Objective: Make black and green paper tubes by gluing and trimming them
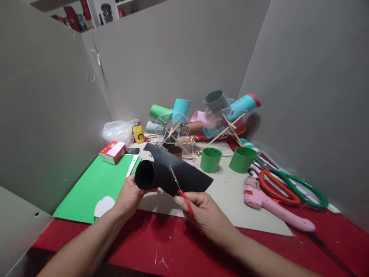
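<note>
My left hand (130, 195) is closed around a sheet of black paper (170, 174) rolled into a tube at its near end, the open mouth facing me. My right hand (204, 213) grips small red-handled scissors (181, 188), whose blades point up and away and lie against the black paper just right of the rolled part. The rest of the black sheet lies flat on a grey cardboard mat (230, 192). Both hands hover over the near part of a red table (161, 246).
Green paper sheet (92, 184) with a white cut-out and a red-white box (112, 151) at left. Two green paper rings (211, 159) and a pink glue gun (268, 202), orange and green scissors (288, 184) at right. Paper tubes on sticks (196, 119) stand behind. Grey cardboard walls surround the table.
</note>
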Motion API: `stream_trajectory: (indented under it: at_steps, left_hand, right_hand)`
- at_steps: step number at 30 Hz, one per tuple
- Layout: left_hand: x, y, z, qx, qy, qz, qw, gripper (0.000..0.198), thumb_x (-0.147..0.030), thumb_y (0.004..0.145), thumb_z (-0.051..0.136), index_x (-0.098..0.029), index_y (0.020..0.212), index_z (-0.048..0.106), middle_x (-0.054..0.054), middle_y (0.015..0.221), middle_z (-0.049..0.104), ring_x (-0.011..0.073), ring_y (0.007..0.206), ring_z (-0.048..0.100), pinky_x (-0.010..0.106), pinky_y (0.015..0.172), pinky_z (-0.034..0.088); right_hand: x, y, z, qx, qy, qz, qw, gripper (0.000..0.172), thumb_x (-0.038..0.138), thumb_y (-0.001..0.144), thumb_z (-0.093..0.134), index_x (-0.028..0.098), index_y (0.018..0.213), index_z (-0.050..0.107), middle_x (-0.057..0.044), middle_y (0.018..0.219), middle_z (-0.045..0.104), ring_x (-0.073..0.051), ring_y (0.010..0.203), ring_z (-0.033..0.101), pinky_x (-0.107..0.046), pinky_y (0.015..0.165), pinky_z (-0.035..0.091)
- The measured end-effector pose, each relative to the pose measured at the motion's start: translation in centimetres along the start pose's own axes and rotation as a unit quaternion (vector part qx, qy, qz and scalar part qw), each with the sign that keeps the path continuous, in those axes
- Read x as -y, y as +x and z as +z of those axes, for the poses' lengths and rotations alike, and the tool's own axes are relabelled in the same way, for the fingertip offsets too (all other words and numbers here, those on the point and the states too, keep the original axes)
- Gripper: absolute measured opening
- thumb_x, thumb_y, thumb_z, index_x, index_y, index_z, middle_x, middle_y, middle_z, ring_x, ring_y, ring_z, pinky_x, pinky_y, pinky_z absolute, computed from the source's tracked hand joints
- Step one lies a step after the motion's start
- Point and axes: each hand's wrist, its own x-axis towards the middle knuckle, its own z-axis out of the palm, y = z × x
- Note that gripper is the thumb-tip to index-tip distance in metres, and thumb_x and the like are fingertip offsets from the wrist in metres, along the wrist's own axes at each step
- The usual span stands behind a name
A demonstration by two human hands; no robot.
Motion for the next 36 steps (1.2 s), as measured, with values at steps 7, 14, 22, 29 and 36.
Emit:
stream_trajectory:
  at_steps: [7, 14, 22, 29, 36]
  left_hand:
    - [-0.6, -0.2, 0.0, 0.006, 0.061, 0.033, 0.998, 0.021, -0.029, 0.061, 0.085, -0.016, 0.076, 0.076, 0.002, 0.068, 0.071, 0.0126, 0.062, 0.061, 0.021, 0.06, 0.051]
    - [-0.6, -0.2, -0.3, 0.022, 0.112, 0.035, 0.993, 0.024, -0.031, 0.07, 0.08, -0.014, 0.086, 0.077, 0.005, 0.08, 0.075, 0.0169, 0.072, 0.066, 0.025, 0.069, 0.054]
    - [-0.5, 0.7, -1.5, 0.032, 0.068, 0.052, 0.996, 0.029, -0.032, 0.064, 0.084, -0.016, 0.087, 0.078, 0.004, 0.085, 0.076, 0.0186, 0.078, 0.068, 0.029, 0.078, 0.055]
    - [0.1, 1.0, -2.0, 0.027, 0.045, 0.067, 0.996, 0.029, -0.037, 0.063, 0.085, -0.017, 0.081, 0.077, 0.002, 0.081, 0.075, 0.0171, 0.075, 0.067, 0.027, 0.077, 0.053]
    - [-0.6, 0.8, -1.8, 0.031, 0.092, 0.058, 0.994, 0.03, -0.032, 0.065, 0.084, -0.018, 0.091, 0.078, 0.002, 0.087, 0.077, 0.0173, 0.077, 0.068, 0.025, 0.074, 0.055]
  right_hand:
    - [0.4, -0.2, -0.2, 0.034, 0.007, 0.009, 0.999, 0.056, 0.067, 0.081, 0.061, 0.02, 0.055, 0.042, 0.009, 0.039, 0.03, -0.005, 0.036, 0.02, -0.026, 0.04, 0.011]
    - [0.9, -0.2, -0.4, 0.04, 0.008, 0.003, 0.999, 0.058, 0.066, 0.08, 0.062, 0.021, 0.054, 0.038, 0.01, 0.042, 0.027, -0.005, 0.039, 0.018, -0.025, 0.04, 0.011]
    - [1.2, -0.3, -0.6, 0.039, 0.006, 0.008, 0.999, 0.058, 0.064, 0.077, 0.067, 0.022, 0.054, 0.034, 0.01, 0.047, 0.025, -0.005, 0.041, 0.018, -0.024, 0.04, 0.012]
    - [0.8, -0.1, -0.5, 0.053, 0.014, 0.016, 0.998, 0.055, 0.061, 0.076, 0.07, 0.02, 0.053, 0.042, 0.01, 0.043, 0.029, -0.005, 0.039, 0.021, -0.024, 0.039, 0.012]
    - [0.4, -0.1, -0.4, 0.073, 0.017, -0.004, 0.997, 0.057, 0.063, 0.082, 0.064, 0.02, 0.052, 0.039, 0.01, 0.04, 0.03, -0.005, 0.037, 0.022, -0.024, 0.038, 0.012]
